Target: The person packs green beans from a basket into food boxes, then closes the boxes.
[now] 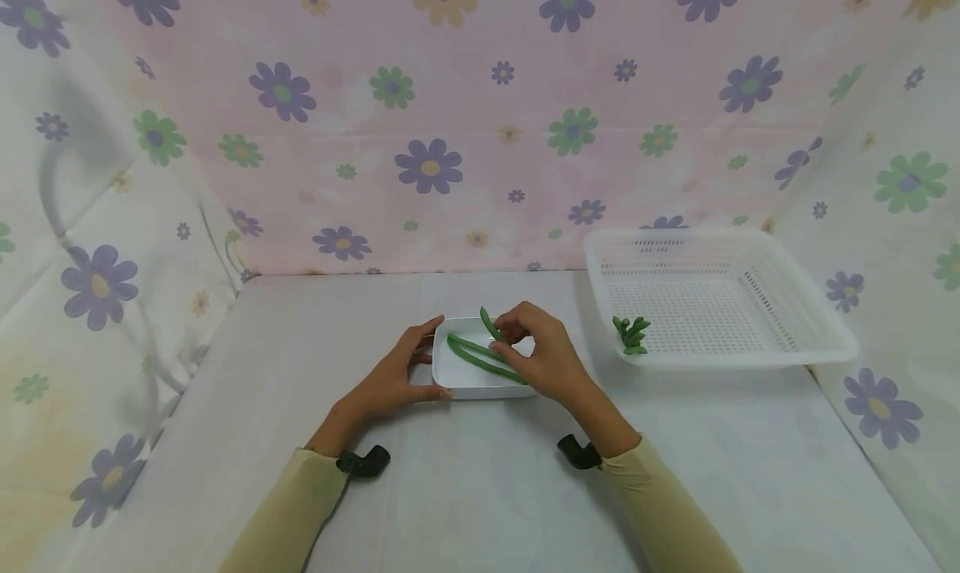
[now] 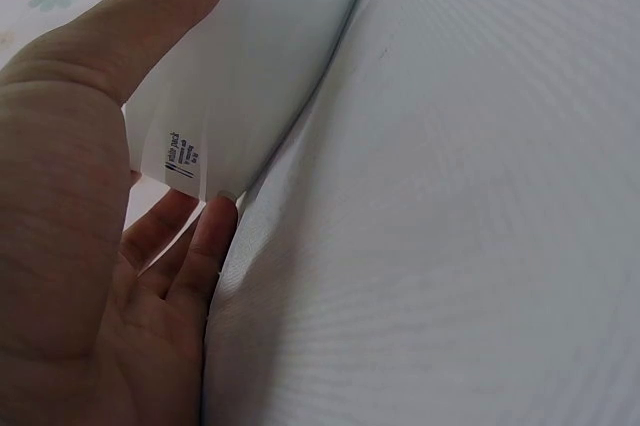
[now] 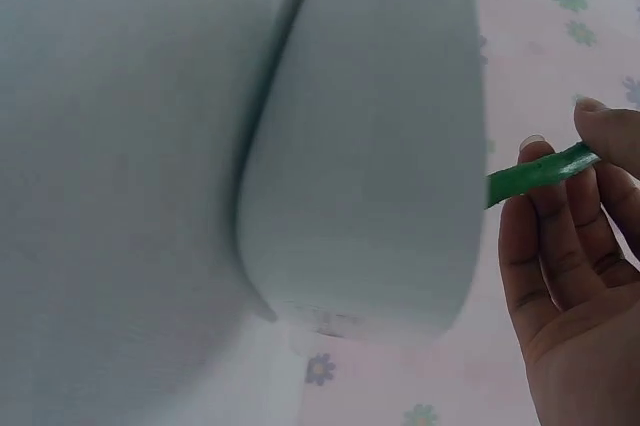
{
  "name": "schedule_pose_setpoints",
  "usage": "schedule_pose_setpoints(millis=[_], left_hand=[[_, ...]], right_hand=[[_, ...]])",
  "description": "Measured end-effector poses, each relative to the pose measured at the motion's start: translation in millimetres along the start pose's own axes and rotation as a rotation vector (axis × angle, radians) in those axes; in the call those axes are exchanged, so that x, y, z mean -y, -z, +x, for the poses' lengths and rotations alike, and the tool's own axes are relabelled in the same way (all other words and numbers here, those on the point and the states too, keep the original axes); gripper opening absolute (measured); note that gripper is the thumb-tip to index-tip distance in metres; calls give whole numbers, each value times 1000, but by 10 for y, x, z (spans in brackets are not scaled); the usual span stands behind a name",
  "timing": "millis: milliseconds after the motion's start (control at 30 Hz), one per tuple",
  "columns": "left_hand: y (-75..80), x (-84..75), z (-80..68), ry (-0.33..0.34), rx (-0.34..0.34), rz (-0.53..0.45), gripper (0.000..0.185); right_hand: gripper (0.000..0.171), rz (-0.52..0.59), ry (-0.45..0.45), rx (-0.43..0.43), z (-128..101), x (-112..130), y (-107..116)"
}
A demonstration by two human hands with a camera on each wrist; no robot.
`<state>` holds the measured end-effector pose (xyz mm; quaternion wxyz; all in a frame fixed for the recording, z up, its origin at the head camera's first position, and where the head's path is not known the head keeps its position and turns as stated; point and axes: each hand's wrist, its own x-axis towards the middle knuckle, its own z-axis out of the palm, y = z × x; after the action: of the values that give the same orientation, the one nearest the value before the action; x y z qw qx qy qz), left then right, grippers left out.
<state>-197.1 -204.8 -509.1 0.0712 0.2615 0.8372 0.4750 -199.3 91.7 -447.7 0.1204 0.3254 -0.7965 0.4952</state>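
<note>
- Left hand (image 1: 390, 381) grips the left end of the white dish (image 1: 457, 377), thumb on the far rim and fingers (image 2: 205, 246) curled at its near corner; the dish sits mid-tabletop (image 1: 480, 490)
- Right hand (image 1: 543, 356) pinches one green bean (image 1: 489, 323) above the dish, fingers narrow on it; two more beans (image 1: 483, 358) lie inside
- White basket (image 1: 825, 344) stands to the right, bean pieces (image 1: 632, 335) in it

Setting: staged recording booth, not a lived-in room. Flower-print cloth (image 1: 480, 123) hung as backdrop and side walls; plain white worktop (image 1: 480, 490); only a perforated plastic basket (image 1: 712, 302) and small white tray (image 1: 480, 377)
</note>
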Motion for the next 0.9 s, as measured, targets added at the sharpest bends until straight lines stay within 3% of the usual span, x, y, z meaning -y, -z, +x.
schedule_pose_setpoints(millis=[400, 900], left_hand=[[-4, 9, 3, 12, -3, 5, 119], [-5, 38, 2, 0, -6, -3, 119]], right_hand=[[32, -102, -75, 128, -39, -90, -87], [27, -202, -110, 185, -58, -138, -156]])
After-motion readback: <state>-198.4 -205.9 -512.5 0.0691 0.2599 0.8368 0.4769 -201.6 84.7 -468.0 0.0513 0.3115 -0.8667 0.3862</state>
